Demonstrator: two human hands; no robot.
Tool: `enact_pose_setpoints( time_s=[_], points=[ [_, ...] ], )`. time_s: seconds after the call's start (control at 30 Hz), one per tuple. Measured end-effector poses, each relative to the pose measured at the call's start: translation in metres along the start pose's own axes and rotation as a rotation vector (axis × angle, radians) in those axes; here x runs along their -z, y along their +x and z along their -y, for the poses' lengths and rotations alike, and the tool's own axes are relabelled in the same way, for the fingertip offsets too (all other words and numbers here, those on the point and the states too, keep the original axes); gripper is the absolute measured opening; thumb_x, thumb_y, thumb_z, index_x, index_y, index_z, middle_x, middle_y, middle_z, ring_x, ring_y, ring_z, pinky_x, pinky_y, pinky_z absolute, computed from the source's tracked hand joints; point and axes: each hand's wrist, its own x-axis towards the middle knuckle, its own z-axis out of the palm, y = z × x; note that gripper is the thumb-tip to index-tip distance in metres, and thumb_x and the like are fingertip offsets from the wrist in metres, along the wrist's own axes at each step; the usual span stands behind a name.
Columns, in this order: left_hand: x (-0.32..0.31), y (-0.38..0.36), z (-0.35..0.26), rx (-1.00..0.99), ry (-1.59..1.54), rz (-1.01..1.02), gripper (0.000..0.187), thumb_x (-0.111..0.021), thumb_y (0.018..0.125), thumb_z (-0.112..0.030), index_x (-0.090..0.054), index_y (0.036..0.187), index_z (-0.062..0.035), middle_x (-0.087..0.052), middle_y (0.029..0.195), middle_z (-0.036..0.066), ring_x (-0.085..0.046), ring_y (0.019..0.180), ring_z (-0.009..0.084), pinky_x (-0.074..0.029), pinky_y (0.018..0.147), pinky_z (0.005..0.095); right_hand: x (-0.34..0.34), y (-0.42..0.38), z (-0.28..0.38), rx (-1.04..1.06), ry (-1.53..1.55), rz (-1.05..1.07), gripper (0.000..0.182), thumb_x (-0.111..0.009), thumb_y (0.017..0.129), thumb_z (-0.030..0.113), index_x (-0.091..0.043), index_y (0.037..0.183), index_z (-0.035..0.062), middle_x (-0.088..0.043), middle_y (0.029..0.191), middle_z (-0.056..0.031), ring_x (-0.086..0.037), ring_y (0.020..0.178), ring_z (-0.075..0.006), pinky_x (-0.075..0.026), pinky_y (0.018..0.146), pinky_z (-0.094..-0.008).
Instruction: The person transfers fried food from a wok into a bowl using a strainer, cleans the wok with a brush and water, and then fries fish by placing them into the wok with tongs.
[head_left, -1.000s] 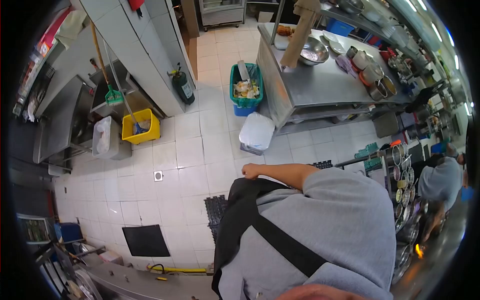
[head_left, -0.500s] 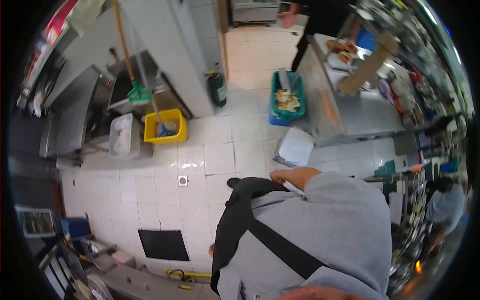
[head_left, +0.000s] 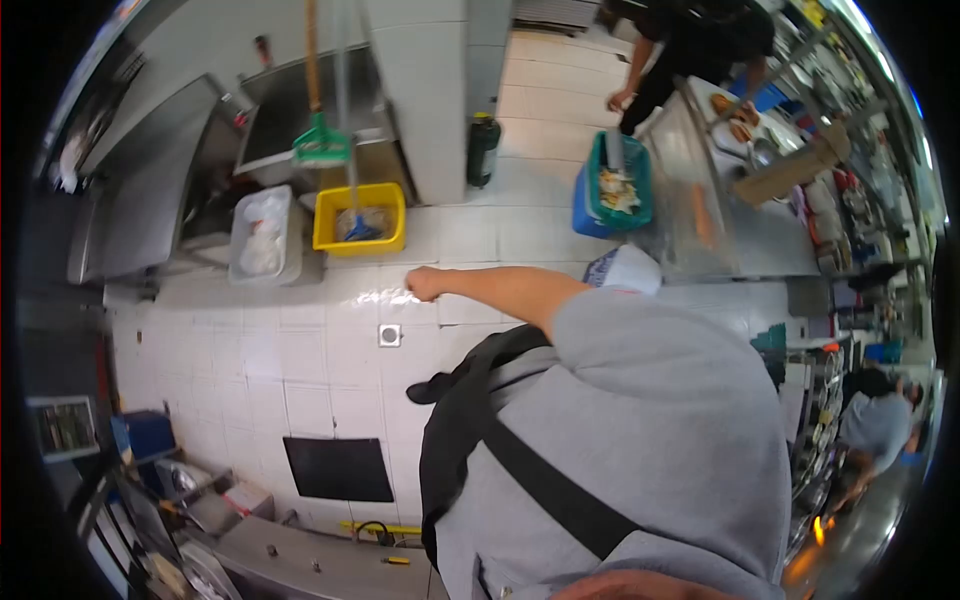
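Extends right hand (head_left: 422,284) in a closed fist above floor tiles (head_left: 275,345); has yellow bucket (head_left: 392,241) near but apart, toward upper left of view; cannot tell state of hidden left hand

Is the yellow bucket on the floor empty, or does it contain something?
Not empty: a mop stands in the yellow bucket, its head visible inside.

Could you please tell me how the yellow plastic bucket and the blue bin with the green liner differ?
The yellow plastic bucket has a bare rim; the blue plastic bin has a green plastic liner over its rim. A pale pole with a blue end stands in the bucket; the bin holds pale and yellowish scraps. Both stand, open-topped, on the white tiled floor.
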Motion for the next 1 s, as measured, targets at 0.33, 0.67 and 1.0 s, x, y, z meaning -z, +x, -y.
enact_pose_setpoints(
  time_s=[0.33, 0.67, 1.0],
  points=[
    [0.115, 0.1, -0.061, -0.275, -0.199, -0.374, 0.03, -0.06, 0.081, -0.012, -0.064, 0.108, 0.0011, -0.068, 0.076, 0.011, -0.066, 0.063, 0.0178, -0.05, 0.055, 0.0307, -0.088, -0.034, -0.059, -0.338, -0.306, 0.636, 0.024, -0.067, 0.077, 0.028, -0.074, 0.077, 0.0054, -0.071, 0.078, -0.0161, -0.068, 0.068, -0.0265, -0.053, 0.066, -0.0427],
    [0.15, 0.054, -0.006, -0.053, -0.785, -0.66, 0.024, -0.064, 0.083, -0.012, -0.064, 0.104, -0.0011, -0.068, 0.073, 0.01, -0.067, 0.061, 0.0191, -0.05, 0.051, 0.0319, -0.125, 0.171, 0.145, -0.303, -0.012, 0.598, 0.026, -0.066, 0.081, 0.03, -0.075, 0.082, 0.006, -0.072, 0.081, -0.0142, -0.069, 0.071, -0.0242, -0.054, 0.066, -0.0419],
    [0.069, 0.034, 0.102, 0.287, -0.899, -0.586, 0.016, -0.057, 0.088, -0.018, -0.064, 0.086, -0.0032, -0.065, 0.07, 0.01, -0.066, 0.058, 0.0197, -0.047, 0.045, 0.0321, -0.204, 0.404, 0.442, 0.059, -0.5, 0.729, 0.016, -0.062, 0.085, 0.017, -0.069, 0.09, 0.0028, -0.07, 0.077, -0.0132, -0.07, 0.068, -0.0217, -0.056, 0.059, -0.0383]
  ],
)
